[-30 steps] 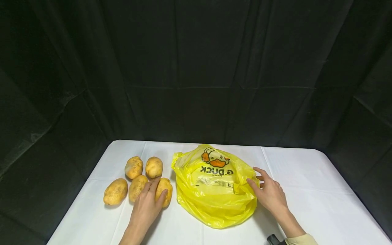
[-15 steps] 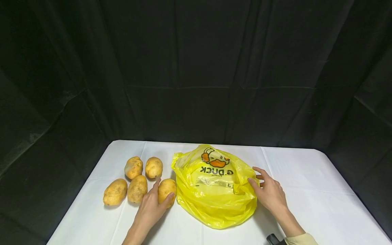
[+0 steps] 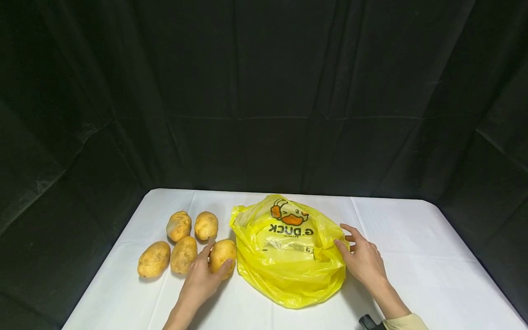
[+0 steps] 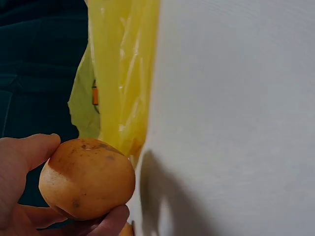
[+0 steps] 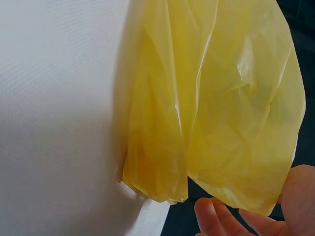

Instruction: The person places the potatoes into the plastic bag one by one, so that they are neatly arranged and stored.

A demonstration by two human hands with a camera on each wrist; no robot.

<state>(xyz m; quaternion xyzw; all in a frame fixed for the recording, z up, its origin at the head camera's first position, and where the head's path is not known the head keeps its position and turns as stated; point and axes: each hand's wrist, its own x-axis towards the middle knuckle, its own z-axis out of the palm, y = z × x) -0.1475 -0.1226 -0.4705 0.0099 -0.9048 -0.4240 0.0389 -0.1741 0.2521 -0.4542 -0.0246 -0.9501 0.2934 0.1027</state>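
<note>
My left hand (image 3: 200,280) grips a potato (image 3: 223,259), thumb on one side and fingers on the other, close beside the left edge of a yellow plastic bag (image 3: 288,270). In the left wrist view this potato (image 4: 88,179) shows dark specks, with a shadow on the cloth beside it. The bag lies with its mouth spread, and a duck print and lettering show. At its right edge my right hand (image 3: 365,261) holds the film between thumb and fingers. From the right wrist, the bag (image 5: 236,113) hangs in folds over the fingertips (image 5: 206,211).
Several other potatoes lie left of the bag: two at the back (image 3: 179,226), (image 3: 206,225), one at the far left (image 3: 154,259) and one beside the left hand (image 3: 184,255). A white cloth (image 3: 429,275) covers the table. Black curtains (image 3: 264,114) surround it.
My left hand has shifted slightly right, from over the potatoes to a grip round the nearest one, which moved a little toward the bag. The right hand and bag stay in place.
</note>
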